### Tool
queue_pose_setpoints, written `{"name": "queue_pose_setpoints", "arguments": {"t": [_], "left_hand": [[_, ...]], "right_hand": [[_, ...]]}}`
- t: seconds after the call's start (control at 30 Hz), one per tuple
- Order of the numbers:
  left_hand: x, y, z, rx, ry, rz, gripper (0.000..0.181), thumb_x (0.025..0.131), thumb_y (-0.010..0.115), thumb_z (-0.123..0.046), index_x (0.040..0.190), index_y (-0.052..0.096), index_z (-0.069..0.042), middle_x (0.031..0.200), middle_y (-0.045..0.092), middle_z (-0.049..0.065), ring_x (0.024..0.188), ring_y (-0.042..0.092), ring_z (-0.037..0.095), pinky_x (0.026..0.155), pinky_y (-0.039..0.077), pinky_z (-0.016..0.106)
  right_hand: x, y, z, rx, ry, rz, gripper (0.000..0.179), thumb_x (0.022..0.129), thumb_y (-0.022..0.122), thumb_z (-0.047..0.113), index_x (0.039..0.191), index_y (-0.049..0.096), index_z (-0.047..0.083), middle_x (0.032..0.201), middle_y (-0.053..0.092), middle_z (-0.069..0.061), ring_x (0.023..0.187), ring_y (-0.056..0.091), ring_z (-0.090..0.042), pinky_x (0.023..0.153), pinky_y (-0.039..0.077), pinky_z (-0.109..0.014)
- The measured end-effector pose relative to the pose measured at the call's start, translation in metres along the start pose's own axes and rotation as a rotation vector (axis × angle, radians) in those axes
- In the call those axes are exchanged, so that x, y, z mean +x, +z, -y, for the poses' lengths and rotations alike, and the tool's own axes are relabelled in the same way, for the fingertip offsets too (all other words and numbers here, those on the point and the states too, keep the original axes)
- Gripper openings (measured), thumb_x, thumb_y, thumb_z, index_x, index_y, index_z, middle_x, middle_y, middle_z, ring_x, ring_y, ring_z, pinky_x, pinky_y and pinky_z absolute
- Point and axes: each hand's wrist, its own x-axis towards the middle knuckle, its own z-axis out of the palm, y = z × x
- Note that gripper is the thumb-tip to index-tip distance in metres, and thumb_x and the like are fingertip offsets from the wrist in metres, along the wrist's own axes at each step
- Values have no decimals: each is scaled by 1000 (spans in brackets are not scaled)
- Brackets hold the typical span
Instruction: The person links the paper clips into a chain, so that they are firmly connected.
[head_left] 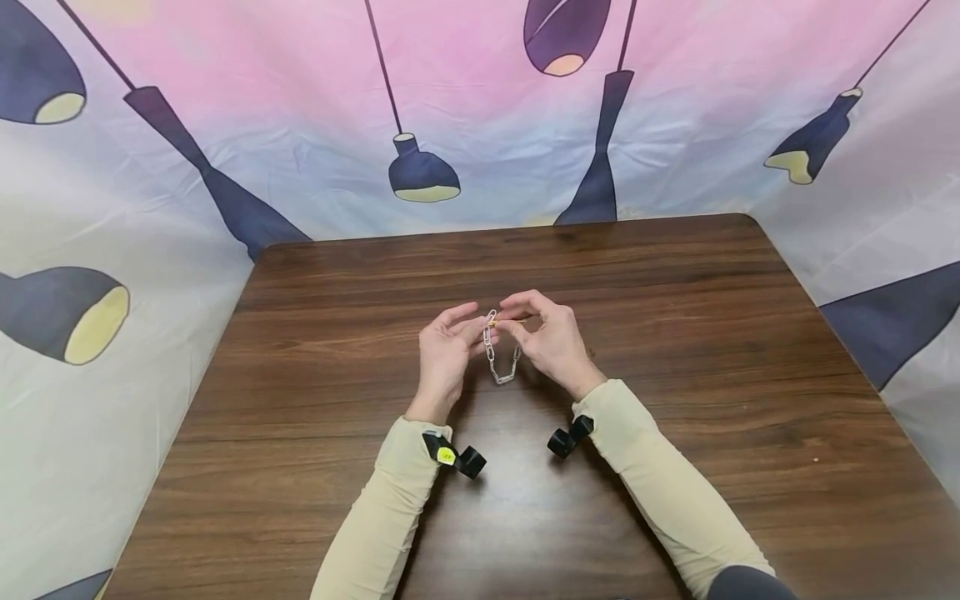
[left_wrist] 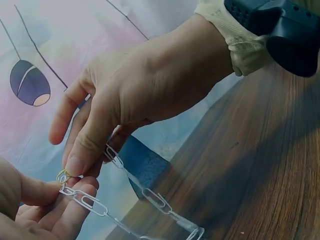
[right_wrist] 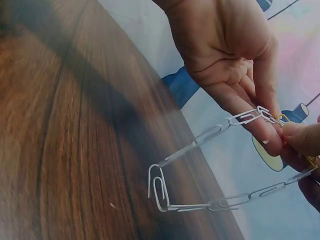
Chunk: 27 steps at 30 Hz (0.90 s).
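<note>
A looped chain of white paper clips [head_left: 504, 379] hangs between the two hands, above the table. The left hand [head_left: 444, 354] pinches one end of it. From the right, the right hand [head_left: 551, 337] pinches a yellow paper clip [head_left: 517, 321] between thumb and finger, where the fingertips of both hands meet. In the left wrist view, a curved end of the yellow clip [left_wrist: 62, 176] shows beside the top white clip. The chain's other strand [right_wrist: 270, 190] runs up to the right hand's fingers. Fingers partly hide how the clips join.
Below the hands spreads a dark wood-grain table [head_left: 300, 400]. A fabric backdrop [head_left: 300, 167] printed with hanging lamps surrounds its back and sides. Black wrist cameras [head_left: 470, 462] sit over the pale sleeves [head_left: 667, 475].
</note>
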Motion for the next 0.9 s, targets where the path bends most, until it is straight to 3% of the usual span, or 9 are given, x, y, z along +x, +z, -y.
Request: {"name": "queue_pose_setpoints", "arguments": {"t": [0.13,0.37,0.63,0.77,0.9], "left_hand": [[4,-1,4,-27,-8,4,26,90,60,10,117,59,8,84,70,16,72,72,21,70,58,36],[6,-3,3,-20,2,7,26,90,59,13,116,58,12,82,70,16,70,71,22,69,58,38],[5,-6,1,67,6,85,22,90,59,11,112,58,8,81,70,21,64,70,21,63,58,33],[7,-13,-3,130,-38,182,23,94,60,1,116,57,4,78,70,14,58,65,16,53,54,25],[11,-27,-10,110,-77,249,25,96,60,-8,118,59,3,73,66,8,52,56,12,44,44,21]], "right_hand": [[0,-3,-2,-57,-58,23,26,81,78,2,104,66,8,89,72,-2,77,67,-10,58,52,-25],[0,-2,-1,-71,-86,54,28,81,78,1,105,65,7,90,72,-2,81,67,-12,65,55,-30],[2,-3,-4,-151,-151,-27,29,79,79,0,102,64,8,88,72,-1,77,64,-16,62,50,-36],[5,-7,-6,-134,-116,-35,28,83,75,0,107,64,5,90,68,-3,79,64,-15,59,51,-32],[7,-12,-5,-180,29,46,21,92,66,5,113,66,4,92,60,-4,78,57,-15,66,48,-28]]}}
